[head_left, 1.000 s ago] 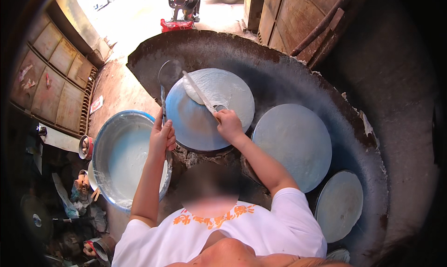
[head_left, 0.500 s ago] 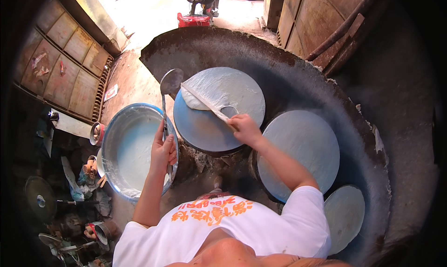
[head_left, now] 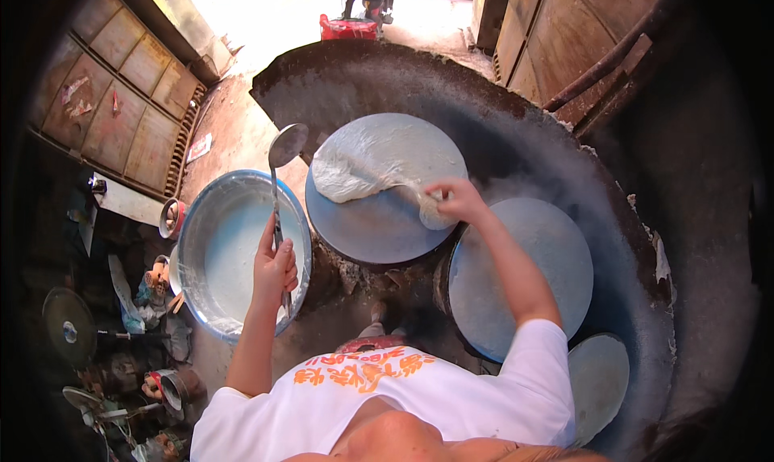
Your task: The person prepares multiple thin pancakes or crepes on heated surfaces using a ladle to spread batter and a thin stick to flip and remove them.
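Observation:
My left hand (head_left: 276, 264) is closed around the handle of a metal ladle (head_left: 288, 146), held upright with its bowl above the far right rim of the basin. White batter (head_left: 234, 260) fills part of this wide basin with a blue rim (head_left: 184, 220). Over the right side of a round griddle (head_left: 371, 230), my right hand (head_left: 454, 201) grips a thin wooden batter spreader (head_left: 375, 176), smeared by motion. A layer of white batter (head_left: 395, 143) covers the griddle's far part; its near left part is bare.
A second round griddle (head_left: 524, 276) with a pale surface stands at right, and a third (head_left: 598, 385) lies nearer. A curved, rusty metal surround (head_left: 339, 71) rims them. Steam drifts at right. Cans and a fan-like disc (head_left: 68, 325) clutter the left.
My right hand has swung right and slightly up with the spreader, and the batter now reaches further along the right side. The ladle has tipped a little left in my left hand.

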